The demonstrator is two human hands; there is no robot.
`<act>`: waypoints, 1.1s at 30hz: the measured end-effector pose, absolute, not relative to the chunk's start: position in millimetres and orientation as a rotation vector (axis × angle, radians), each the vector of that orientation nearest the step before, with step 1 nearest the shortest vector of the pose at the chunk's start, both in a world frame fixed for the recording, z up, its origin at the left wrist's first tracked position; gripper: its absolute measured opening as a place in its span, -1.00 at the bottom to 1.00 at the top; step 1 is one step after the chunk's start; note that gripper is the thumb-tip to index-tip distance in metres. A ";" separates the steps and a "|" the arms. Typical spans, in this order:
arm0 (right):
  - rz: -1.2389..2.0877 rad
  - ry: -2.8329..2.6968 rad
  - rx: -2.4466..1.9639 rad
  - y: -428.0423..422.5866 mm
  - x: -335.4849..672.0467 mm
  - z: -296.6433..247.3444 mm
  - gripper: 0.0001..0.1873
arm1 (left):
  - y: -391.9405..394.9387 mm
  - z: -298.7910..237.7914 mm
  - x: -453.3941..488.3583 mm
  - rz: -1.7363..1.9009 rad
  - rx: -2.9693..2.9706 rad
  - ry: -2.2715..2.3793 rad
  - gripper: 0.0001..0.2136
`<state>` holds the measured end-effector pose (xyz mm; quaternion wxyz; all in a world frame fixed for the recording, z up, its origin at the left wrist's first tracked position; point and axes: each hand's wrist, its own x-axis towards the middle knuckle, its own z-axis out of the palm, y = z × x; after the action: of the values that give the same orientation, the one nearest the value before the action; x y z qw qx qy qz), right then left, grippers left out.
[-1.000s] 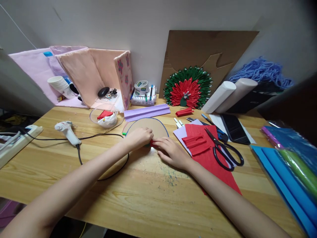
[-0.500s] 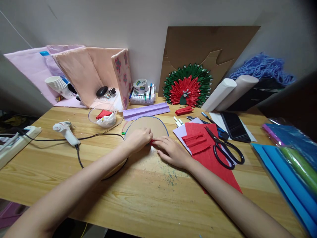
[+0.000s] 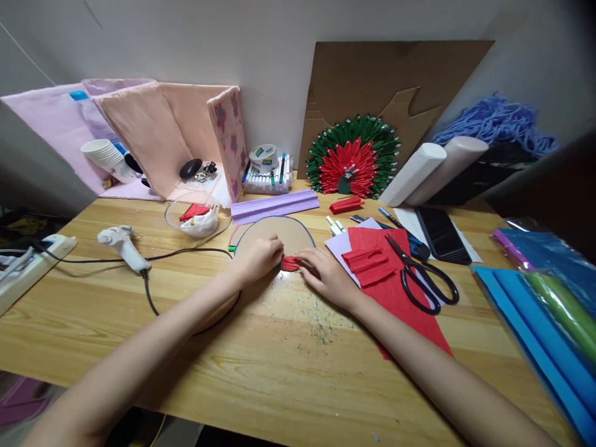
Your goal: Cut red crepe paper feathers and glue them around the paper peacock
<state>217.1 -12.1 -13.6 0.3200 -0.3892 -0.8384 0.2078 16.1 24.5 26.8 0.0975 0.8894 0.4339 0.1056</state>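
My left hand [image 3: 257, 257] and my right hand [image 3: 326, 274] meet over the near edge of a round cardboard disc [image 3: 284, 234] with a blue rim. Between their fingertips sits a small folded red paper piece [image 3: 290, 263], pinched from both sides. Both hands have their fingers curled onto it. Just right of my right hand lies a red paper sheet [image 3: 395, 292] with folded red strips [image 3: 370, 262] on it, and black scissors [image 3: 423, 278] rest across its far edge.
A glue gun [image 3: 121, 244] with a black cable lies at the left, near a power strip [image 3: 28, 267]. A clear bowl [image 3: 193, 218], purple folded paper [image 3: 274, 205], marker box [image 3: 269, 180], peacock-like paper fan [image 3: 354, 164], phone [image 3: 440, 236] and blue sheets [image 3: 535, 310] surround the work spot.
The red paper piece shows more between my fingertips now. Both hands shifted slightly away from me on the disc's edge; the view tipped a little.
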 end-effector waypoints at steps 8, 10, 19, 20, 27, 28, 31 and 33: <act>0.387 -2.316 -0.999 1.4 214.4 -11.6 -0.78 | -4.7 21.6 -22.5 0.843 2.184 1.526 -0.81; 0.302 -2.356 -0.992 5.6 213.7 -12.8 -0.80 | -9.8 19.1 -31.3 0.894 2.127 1.610 -0.80; 0.063 -2.476 -0.914 10.8 211.8 -12.6 -0.77 | -7.8 6.7 -42.3 0.926 2.136 1.628 -0.77; 0.055 -2.491 -0.891 10.3 212.3 -11.6 -0.76 | -8.3 5.7 -41.9 0.911 2.148 1.620 -0.77; -0.031 -2.562 -0.841 6.8 216.8 -12.8 -0.74 | -12.0 5.5 -41.0 0.846 2.207 1.569 -0.74; -0.044 -2.562 -0.852 6.1 216.9 -13.6 -0.73 | -12.1 5.6 -40.9 0.842 2.211 1.565 -0.74; -0.056 -2.565 -0.884 3.7 216.2 -15.0 -0.71 | -12.6 5.2 -40.3 0.829 2.214 1.562 -0.74; -0.039 -2.557 -0.905 2.1 214.8 -14.8 -0.69 | -13.2 4.7 -40.0 0.824 2.214 1.563 -0.74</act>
<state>214.8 2.1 -14.8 0.2127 -0.3261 -0.9210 -0.0142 -40.0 -13.2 4.7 0.1538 0.7724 0.5452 0.2874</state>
